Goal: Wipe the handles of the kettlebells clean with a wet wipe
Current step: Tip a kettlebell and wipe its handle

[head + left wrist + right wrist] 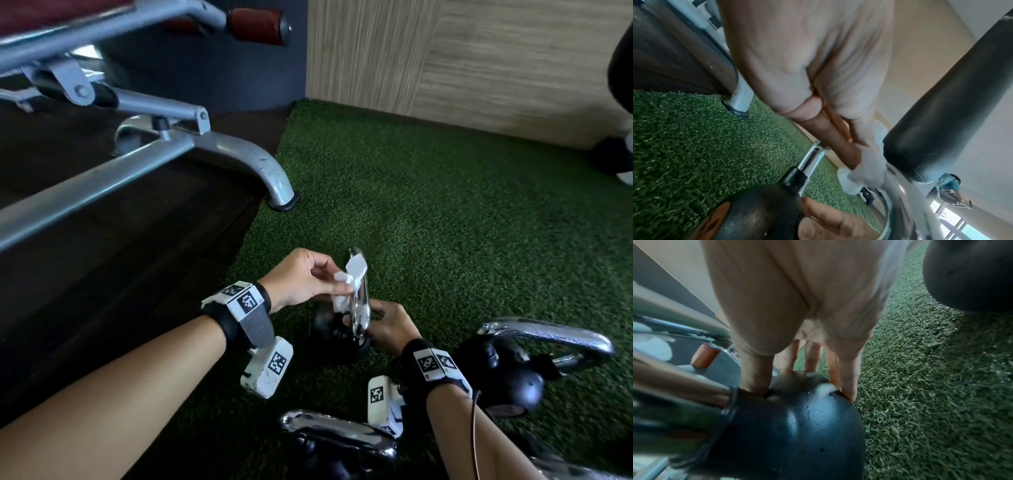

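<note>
Left hand pinches wipe on kettlebell handle; right hand steadies its ball, fingers straight. Two more kettlebells close by on turf, bench leg behind.

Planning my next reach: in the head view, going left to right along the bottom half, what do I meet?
Left hand → wet wipe on the chrome handle → right hand → right-side kettlebell

Three views on one kettlebell

Your head camera looks forward and down from above; each wrist camera sits close behind its palm, facing along the fingers. All three share that kettlebell and the green turf.
</note>
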Demonstrator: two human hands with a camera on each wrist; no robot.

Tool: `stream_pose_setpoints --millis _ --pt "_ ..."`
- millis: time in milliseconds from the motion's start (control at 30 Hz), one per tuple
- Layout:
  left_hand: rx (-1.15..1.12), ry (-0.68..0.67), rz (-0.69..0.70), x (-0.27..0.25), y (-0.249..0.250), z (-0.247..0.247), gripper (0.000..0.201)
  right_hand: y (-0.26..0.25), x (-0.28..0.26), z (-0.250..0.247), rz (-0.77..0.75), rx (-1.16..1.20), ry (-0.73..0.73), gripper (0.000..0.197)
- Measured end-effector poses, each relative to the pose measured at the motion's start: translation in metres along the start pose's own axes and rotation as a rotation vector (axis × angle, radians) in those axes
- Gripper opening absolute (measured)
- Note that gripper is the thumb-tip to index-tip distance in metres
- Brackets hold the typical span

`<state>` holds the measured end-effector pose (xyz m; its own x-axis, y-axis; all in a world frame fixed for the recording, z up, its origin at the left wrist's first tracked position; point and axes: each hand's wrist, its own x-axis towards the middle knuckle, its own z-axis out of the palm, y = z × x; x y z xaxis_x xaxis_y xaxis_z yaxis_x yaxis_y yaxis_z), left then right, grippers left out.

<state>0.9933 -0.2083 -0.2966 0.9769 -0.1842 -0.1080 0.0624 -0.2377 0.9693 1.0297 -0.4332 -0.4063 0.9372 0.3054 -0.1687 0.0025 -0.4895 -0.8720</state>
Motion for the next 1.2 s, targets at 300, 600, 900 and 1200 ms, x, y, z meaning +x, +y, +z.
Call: stream_pose_setpoints --millis 300,600,900,1200 --pt "0.093 -0.051 0.153 -0.030 -0.017 0.016 0.018 -0.003 -0.001 -0.003 0.005 -0.022 -0.017 0.053" --pt "0.377 -0.003 0.313 -0.047 -0.029 0.025 0.014 -0.007 -0.006 -0.005 0.032 -0.021 -0.011 0.045" --pt "0.429 0.057 0.205 -0.040 -0.048 0.026 0.015 -0.018 -0.007 -0.003 0.049 -0.178 -0.016 0.055" --pt "-0.161 0.160 -0.073 -0.034 0.006 -0.004 0.020 -0.118 -0.044 -0.047 -0.288 -0.133 0.333 0.028"
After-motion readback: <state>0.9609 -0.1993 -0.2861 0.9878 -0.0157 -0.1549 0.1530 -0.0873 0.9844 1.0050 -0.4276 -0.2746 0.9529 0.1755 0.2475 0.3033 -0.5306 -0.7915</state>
